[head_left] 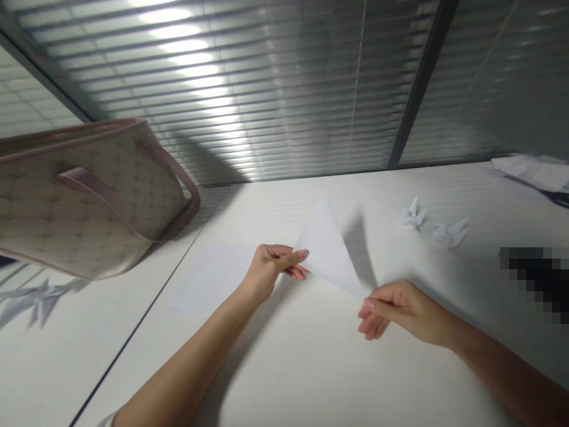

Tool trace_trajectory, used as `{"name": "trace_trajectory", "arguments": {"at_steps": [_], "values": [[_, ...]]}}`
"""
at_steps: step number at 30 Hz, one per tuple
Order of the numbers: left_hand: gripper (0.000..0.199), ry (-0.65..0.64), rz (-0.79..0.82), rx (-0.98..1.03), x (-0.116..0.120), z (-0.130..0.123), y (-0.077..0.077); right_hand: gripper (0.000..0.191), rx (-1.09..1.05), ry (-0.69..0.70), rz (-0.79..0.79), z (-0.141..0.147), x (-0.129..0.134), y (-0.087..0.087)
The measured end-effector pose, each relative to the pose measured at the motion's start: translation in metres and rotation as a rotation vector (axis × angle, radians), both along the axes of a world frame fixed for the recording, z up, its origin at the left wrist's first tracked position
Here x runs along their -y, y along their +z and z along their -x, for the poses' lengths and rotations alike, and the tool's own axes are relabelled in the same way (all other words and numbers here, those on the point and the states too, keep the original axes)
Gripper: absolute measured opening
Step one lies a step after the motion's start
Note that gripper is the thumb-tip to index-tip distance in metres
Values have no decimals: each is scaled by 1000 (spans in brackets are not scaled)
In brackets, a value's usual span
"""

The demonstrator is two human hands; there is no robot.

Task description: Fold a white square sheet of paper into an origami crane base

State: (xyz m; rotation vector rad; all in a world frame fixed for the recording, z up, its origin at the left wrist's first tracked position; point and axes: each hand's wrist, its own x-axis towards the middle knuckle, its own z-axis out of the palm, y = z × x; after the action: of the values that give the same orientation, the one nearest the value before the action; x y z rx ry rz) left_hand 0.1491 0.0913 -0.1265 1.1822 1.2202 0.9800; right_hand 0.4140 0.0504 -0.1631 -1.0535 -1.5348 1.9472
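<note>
Blinds (293,107) beyond a white surface (302,367), paper triangle (324,246) held above it

Left hand (278,264) pinches one lower corner, thumb on top; right hand (386,309) pinches the other, fingers curled, probably keeping it spread. Both forearms angle inward. Two folded paper figures (414,218) sit at right, perhaps out of the way.
</note>
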Motion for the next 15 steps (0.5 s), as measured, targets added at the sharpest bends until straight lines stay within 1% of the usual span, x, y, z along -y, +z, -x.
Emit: {"name": "trace_trajectory", "arguments": {"at_steps": [2, 7, 12, 15], "values": [[20, 5, -2, 9, -1, 3, 0, 43, -15, 2, -6, -1, 0, 2], [20, 29, -22, 24, -4, 8, 5, 50, -39, -42, 0, -1, -2, 5], [20, 26, -15, 23, -2, 6, 6, 44, -42, -137, -67, 3, -1, 6], [21, 30, -10, 19, -1, 4, 6, 42, -32, -167, -126, 6, 1, 5]]}}
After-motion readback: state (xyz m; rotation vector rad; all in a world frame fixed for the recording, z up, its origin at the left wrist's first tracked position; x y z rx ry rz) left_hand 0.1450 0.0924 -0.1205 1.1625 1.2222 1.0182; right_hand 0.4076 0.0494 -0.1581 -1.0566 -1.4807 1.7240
